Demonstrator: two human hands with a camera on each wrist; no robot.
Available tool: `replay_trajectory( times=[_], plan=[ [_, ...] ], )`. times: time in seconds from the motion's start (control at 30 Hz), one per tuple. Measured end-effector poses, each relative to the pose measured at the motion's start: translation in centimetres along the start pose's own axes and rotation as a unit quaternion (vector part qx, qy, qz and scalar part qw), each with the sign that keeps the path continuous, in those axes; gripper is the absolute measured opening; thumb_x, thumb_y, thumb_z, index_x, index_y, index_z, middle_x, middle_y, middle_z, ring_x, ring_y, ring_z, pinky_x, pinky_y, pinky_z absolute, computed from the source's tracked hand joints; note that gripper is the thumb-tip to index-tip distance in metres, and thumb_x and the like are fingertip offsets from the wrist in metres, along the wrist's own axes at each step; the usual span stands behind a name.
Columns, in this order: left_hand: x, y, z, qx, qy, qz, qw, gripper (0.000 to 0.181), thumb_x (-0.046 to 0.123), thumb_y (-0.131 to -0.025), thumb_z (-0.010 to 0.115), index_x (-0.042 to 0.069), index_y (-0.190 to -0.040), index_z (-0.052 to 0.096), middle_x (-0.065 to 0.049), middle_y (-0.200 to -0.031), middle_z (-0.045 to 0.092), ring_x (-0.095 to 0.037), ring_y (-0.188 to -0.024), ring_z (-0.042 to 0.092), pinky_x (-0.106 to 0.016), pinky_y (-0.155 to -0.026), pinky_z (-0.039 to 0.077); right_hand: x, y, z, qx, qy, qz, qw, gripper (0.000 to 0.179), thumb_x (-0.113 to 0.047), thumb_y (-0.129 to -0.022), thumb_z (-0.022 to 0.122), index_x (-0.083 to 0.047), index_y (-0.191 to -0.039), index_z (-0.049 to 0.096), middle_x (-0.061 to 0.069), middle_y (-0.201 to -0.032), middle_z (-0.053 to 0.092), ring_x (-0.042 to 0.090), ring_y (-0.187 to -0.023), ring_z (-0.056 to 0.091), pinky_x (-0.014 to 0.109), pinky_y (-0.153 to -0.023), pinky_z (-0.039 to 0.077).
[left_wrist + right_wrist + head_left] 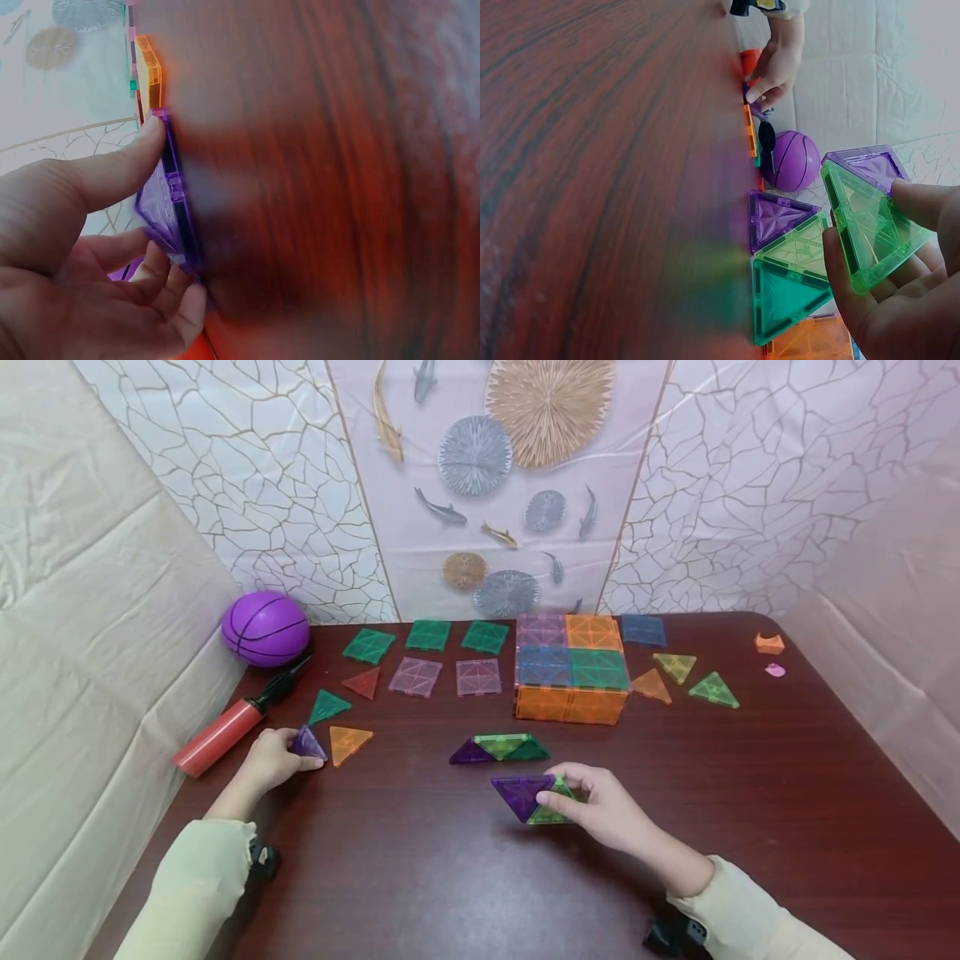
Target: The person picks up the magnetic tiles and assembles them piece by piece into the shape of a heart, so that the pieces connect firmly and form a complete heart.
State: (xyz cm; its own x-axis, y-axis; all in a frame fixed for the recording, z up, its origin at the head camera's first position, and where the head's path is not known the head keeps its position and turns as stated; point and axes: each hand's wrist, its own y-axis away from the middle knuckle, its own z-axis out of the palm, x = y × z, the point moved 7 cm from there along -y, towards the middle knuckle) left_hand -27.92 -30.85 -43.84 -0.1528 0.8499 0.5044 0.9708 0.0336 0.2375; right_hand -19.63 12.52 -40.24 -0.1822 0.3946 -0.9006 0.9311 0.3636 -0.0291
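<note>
My left hand (272,760) pinches a purple triangular magnetic tile (308,744) at the table's left; in the left wrist view the thumb and fingers grip its edges (161,202). My right hand (603,806) holds a joined pair of tiles, one purple triangle (519,795) and one light green triangle (551,814), above the table. Just behind it stands a strip of joined triangles, purple (776,217), light green (501,744) and dark green (787,296). An orange triangle (349,744) lies right of the left hand, and a green triangle (327,706) behind it.
A box of square tiles (572,703) stands at centre back. Flat squares (415,677) and a red triangle (363,682) lie left of it; yellow (675,667) and orange triangles (651,686) lie right. A red hand pump (221,737) and purple ball (266,628) are at far left.
</note>
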Motion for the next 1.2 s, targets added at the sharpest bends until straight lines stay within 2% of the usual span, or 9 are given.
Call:
replay_trajectory(
  times=[0.2, 0.33, 0.43, 0.57, 0.67, 0.77, 0.87, 1.0, 1.2],
  plan=[
    [-0.2, 0.3, -0.8, 0.033, 0.048, 0.018, 0.9981, 0.042, 0.011, -0.085, 0.069, -0.015, -0.113, 0.052, -0.028, -0.101, 0.054, -0.037, -0.093, 0.051, -0.043, -0.079, 0.045, 0.0, -0.2, 0.0, 0.000, 0.001, -0.006, 1.0000, 0.017, -0.019, -0.087, 0.072, -0.007, -0.098, 0.069, 0.002, -0.075, 0.063, 0.006, -0.060, 0.046, 0.022, -0.052, 0.040],
    [-0.5, 0.8, -1.3, 0.020, 0.101, 0.040, 0.9939, 0.028, 0.005, -0.088, 0.063, -0.013, -0.107, 0.052, -0.019, -0.093, 0.056, -0.024, -0.081, 0.051, -0.030, -0.066, 0.043, 0.1, -0.3, -0.1, -0.001, 0.004, -0.009, 0.9999, 0.016, -0.019, -0.087, 0.072, -0.008, -0.098, 0.069, 0.001, -0.077, 0.063, 0.007, -0.061, 0.046, 0.022, -0.053, 0.040],
    [-0.2, 1.2, -1.8, 0.011, 0.114, 0.057, 0.9918, 0.027, 0.003, -0.089, 0.062, -0.014, -0.107, 0.052, -0.020, -0.093, 0.060, -0.020, -0.080, 0.054, -0.027, -0.065, 0.045, 0.1, -0.3, -0.1, -0.004, 0.001, -0.011, 0.9999, 0.016, -0.019, -0.087, 0.072, -0.007, -0.098, 0.069, 0.002, -0.078, 0.065, 0.007, -0.063, 0.048, 0.022, -0.054, 0.041],
    [1.2, 2.2, -2.7, 0.006, 0.092, 0.072, 0.9932, 0.030, 0.008, -0.092, 0.061, -0.013, -0.113, 0.052, -0.027, -0.104, 0.061, -0.029, -0.092, 0.059, -0.035, -0.074, 0.050, 0.0, -0.4, -0.3, -0.004, -0.001, -0.014, 0.9999, 0.017, -0.019, -0.087, 0.072, -0.007, -0.099, 0.069, 0.003, -0.080, 0.066, 0.007, -0.063, 0.049, 0.022, -0.054, 0.042],
    [3.4, 3.1, -2.8, 0.001, 0.090, 0.087, 0.9921, 0.032, 0.010, -0.093, 0.060, -0.011, -0.116, 0.054, -0.029, -0.110, 0.062, -0.034, -0.100, 0.059, -0.040, -0.078, 0.051, -0.1, -0.5, -0.4, 0.000, 0.005, -0.017, 0.9998, 0.018, -0.019, -0.087, 0.072, -0.007, -0.100, 0.069, 0.003, -0.079, 0.066, 0.007, -0.063, 0.049, 0.022, -0.054, 0.041],
    [6.2, 4.1, -1.8, -0.006, 0.116, 0.121, 0.9859, 0.028, 0.007, -0.092, 0.061, -0.010, -0.113, 0.058, -0.026, -0.108, 0.065, -0.031, -0.098, 0.063, -0.035, -0.077, 0.052, -0.3, -0.7, -0.5, 0.005, 0.013, -0.020, 0.9997, 0.019, -0.019, -0.087, 0.072, -0.007, -0.101, 0.070, 0.002, -0.075, 0.064, 0.007, -0.061, 0.047, 0.022, -0.054, 0.040],
    [9.0, 5.1, 0.0, -0.020, 0.151, 0.161, 0.9751, 0.024, 0.003, -0.089, 0.063, -0.009, -0.110, 0.061, -0.024, -0.106, 0.067, -0.027, -0.096, 0.065, -0.027, -0.074, 0.053, -0.6, -0.8, -0.5, 0.008, 0.018, -0.021, 0.9996, 0.019, -0.020, -0.087, 0.072, -0.007, -0.101, 0.070, 0.000, -0.072, 0.061, 0.007, -0.060, 0.046, 0.022, -0.053, 0.039],
    [12.5, 6.7, 2.9, -0.063, 0.197, 0.211, 0.9554, 0.018, 0.000, -0.087, 0.064, -0.006, -0.104, 0.062, -0.019, -0.099, 0.069, -0.024, -0.090, 0.067, -0.023, -0.070, 0.054, -0.9, -1.0, -0.2, 0.006, 0.011, -0.026, 0.9996, 0.018, -0.018, -0.087, 0.072, -0.006, -0.101, 0.069, 0.003, -0.074, 0.064, 0.007, -0.060, 0.046, 0.022, -0.052, 0.039],
    [16.8, 9.1, 6.7, -0.132, 0.228, 0.275, 0.9244, 0.008, -0.002, -0.087, 0.064, 0.001, -0.094, 0.059, -0.013, -0.089, 0.072, -0.015, -0.078, 0.065, -0.021, -0.061, 0.048, -1.1, -1.3, 0.6, -0.006, 0.003, -0.038, 0.9992, 0.019, -0.017, -0.088, 0.071, -0.005, -0.102, 0.069, 0.008, -0.074, 0.064, 0.005, -0.057, 0.043, 0.021, -0.051, 0.037]
  ],
)
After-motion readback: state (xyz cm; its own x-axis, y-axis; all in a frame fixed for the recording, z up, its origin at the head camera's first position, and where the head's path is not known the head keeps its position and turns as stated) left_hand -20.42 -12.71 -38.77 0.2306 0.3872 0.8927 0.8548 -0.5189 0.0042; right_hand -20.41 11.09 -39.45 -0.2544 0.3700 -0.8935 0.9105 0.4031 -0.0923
